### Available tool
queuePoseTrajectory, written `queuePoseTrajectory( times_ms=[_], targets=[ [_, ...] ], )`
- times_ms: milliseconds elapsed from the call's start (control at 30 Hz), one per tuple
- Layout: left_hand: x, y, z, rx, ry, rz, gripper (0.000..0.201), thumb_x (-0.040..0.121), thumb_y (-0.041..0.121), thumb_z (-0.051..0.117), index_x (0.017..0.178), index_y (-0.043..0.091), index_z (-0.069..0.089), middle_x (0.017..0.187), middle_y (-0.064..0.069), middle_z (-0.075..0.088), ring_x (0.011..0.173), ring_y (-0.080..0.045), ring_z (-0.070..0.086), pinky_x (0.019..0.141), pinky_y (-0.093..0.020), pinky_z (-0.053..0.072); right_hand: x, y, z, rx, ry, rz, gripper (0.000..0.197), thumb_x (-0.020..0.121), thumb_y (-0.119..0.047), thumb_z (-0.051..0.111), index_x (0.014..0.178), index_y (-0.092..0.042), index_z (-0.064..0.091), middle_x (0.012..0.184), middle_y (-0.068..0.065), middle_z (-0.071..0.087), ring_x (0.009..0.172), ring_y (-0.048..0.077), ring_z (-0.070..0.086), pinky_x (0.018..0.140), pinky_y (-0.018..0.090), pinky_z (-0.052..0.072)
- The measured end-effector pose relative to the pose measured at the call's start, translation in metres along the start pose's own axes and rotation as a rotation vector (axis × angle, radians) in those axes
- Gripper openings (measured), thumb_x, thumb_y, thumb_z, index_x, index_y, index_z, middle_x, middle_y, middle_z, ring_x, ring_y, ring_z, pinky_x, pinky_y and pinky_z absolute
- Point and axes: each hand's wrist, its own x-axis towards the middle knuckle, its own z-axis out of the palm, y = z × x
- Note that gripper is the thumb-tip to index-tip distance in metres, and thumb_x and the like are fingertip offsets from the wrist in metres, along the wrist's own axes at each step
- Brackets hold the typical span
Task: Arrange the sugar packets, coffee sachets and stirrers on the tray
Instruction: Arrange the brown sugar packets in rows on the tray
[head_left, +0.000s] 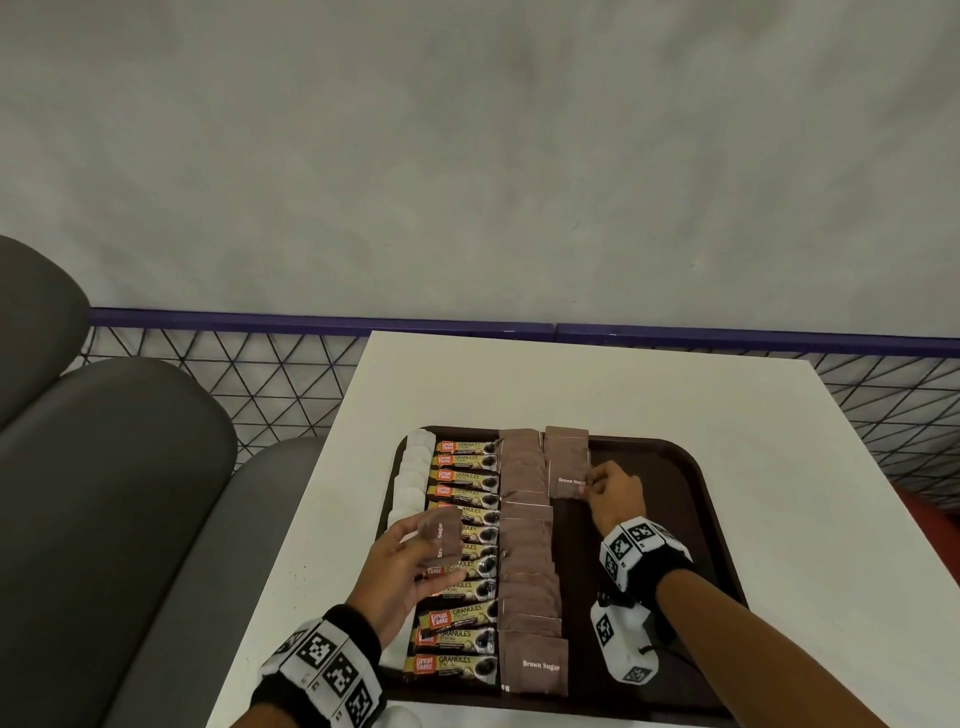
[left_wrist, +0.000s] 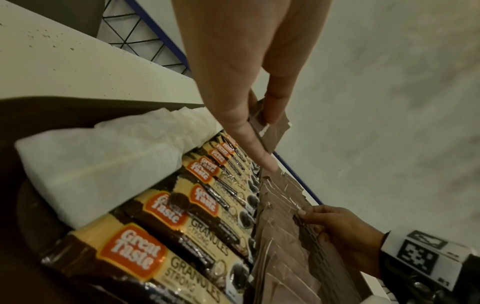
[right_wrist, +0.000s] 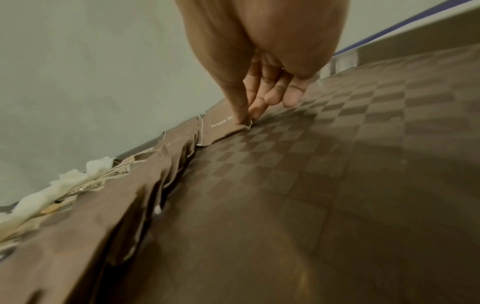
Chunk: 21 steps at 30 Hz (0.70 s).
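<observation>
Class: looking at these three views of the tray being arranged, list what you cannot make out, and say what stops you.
- Stirrers: none identifiable in any view.
- Coffee sachets: middle ones hidden by the left hand and its packets, head view.
- Tray near edge: cut off, head view.
- Packet print: blurred and partly covered by the right hand, right wrist view.

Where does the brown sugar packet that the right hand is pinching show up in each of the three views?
Head: brown sugar packet right of centre, on the tray, by the second sugar column, pinched by the right hand.
Left wrist: lower right, its edge at the fingertips.
Right wrist: centre, its corner under the thumb.
Shared landmark: the long row of sugar packets.
</observation>
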Motion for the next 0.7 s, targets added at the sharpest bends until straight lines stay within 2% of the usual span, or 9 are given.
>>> queuePoseTrajectory(
  times_ms=[100,167,233,333,467,533,600,700],
  targets=[
    [0.003,-0.001,-0.001,0.003,0.027,-0.01,0.03,0.09,-0.001,0.053,0.119,0.001,0.052,0.116,-0.017,0.06,0.102,-0.033,0.062,0.072,-0.04,0.058,0.002,-0.001,0.001,-0.008,-0.01,-0.017,0.009,0.087,-0.006,0.053,0.091,-0.012,0.056,0.098,0.02,0.06,0.084,0.017,0.039,0.077,0.03,0.041],
    [0.004,-0.001,-0.001,0.015,0.046,-0.013,0.03,0.09,0.0,0.054,0.119,-0.002,0.048,0.117,-0.019,0.059,0.101,-0.034,0.063,0.072,-0.04,0.058,0.001,-0.002,0.0,-0.012,0.001,-0.029,0.009,0.087,-0.011,0.057,0.095,-0.012,0.055,0.093,0.014,0.059,0.094,0.023,0.045,0.081,0.034,0.044],
    [0.005,0.0,0.0,0.03,0.055,-0.001,0.03,0.09,0.003,0.055,0.118,-0.003,0.047,0.118,-0.021,0.06,0.099,-0.033,0.064,0.074,-0.04,0.058,-0.003,-0.002,-0.002,-0.018,0.016,-0.051,0.021,0.086,-0.017,0.06,0.104,-0.009,0.052,0.093,0.009,0.057,0.105,0.027,0.044,0.087,0.039,0.043],
    [0.003,0.003,0.002,0.04,0.06,0.026,0.029,0.089,0.006,0.058,0.116,-0.002,0.049,0.115,-0.023,0.062,0.095,-0.031,0.066,0.074,-0.038,0.058,-0.015,-0.007,-0.007,-0.021,0.061,-0.088,0.034,0.085,-0.023,0.062,0.113,-0.009,0.049,0.106,0.009,0.055,0.109,0.026,0.041,0.091,0.037,0.041],
    [-0.002,0.006,0.009,0.057,0.061,0.044,0.02,0.09,0.008,0.058,0.108,0.003,0.054,0.11,-0.024,0.063,0.09,-0.029,0.067,0.067,-0.034,0.059,-0.033,-0.017,-0.009,0.037,0.077,-0.191,0.031,0.087,-0.024,0.059,0.114,-0.011,0.05,0.108,0.006,0.052,0.108,0.022,0.038,0.093,0.034,0.038],
    [-0.006,0.007,0.013,0.078,0.059,0.051,0.016,0.09,0.009,0.058,0.105,0.006,0.056,0.109,-0.022,0.063,0.09,-0.029,0.066,0.069,-0.035,0.059,-0.044,-0.026,-0.008,0.126,0.029,-0.225,0.026,0.089,-0.024,0.057,0.112,-0.012,0.053,0.101,0.0,0.05,0.104,0.017,0.037,0.093,0.032,0.037],
    [-0.009,0.008,0.017,0.104,0.057,0.059,0.012,0.091,0.009,0.057,0.102,0.01,0.058,0.106,-0.019,0.064,0.087,-0.028,0.065,0.069,-0.035,0.059,-0.055,-0.037,-0.008,0.283,-0.067,-0.249,0.022,0.09,-0.023,0.055,0.108,-0.011,0.056,0.094,-0.004,0.053,0.103,0.017,0.044,0.09,0.029,0.041],
    [-0.015,0.009,0.022,0.181,0.066,0.077,0.012,0.091,0.009,0.057,0.101,0.014,0.059,0.099,-0.014,0.064,0.078,-0.022,0.063,0.07,-0.034,0.057,-0.074,-0.055,-0.009,0.482,-0.34,-0.254,0.028,0.092,-0.028,0.053,0.112,-0.01,0.059,0.097,-0.007,0.058,0.092,0.008,0.055,0.076,0.016,0.042]
  ],
)
